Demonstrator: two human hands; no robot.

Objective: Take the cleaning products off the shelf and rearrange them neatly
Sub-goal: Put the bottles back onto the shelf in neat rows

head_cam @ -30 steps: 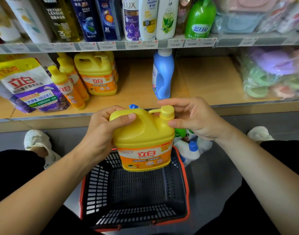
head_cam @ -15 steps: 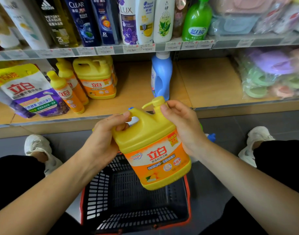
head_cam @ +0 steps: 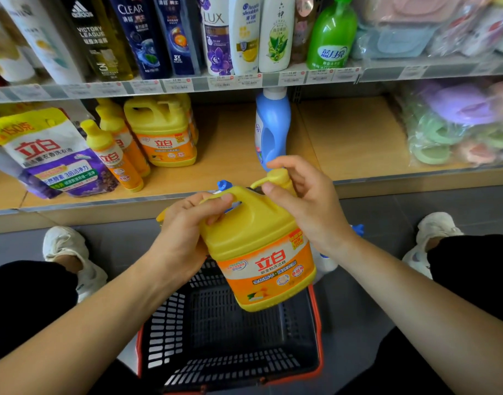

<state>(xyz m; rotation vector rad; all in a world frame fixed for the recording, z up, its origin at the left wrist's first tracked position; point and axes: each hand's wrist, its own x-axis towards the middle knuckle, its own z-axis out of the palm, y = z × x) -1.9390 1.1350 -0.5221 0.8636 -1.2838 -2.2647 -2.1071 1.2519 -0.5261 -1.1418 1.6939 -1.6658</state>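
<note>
A large yellow detergent jug with an orange label hangs tilted over the black basket. My left hand grips its handle from the left. My right hand has fingers curled round the yellow pump head at the top. On the lower shelf stand another yellow jug, two slim yellow bottles, a purple and white refill pouch and a blue bottle.
The upper shelf carries shampoo bottles and a green pump bottle. Bagged pastel items fill the lower shelf's right end. White bottles with blue caps lie on the grey floor behind the jug. My shoes flank the basket.
The jug has tipped so its bottom swings right and toward me, and it rose slightly. My right hand moved from the spout tip to wrap the pump head.
</note>
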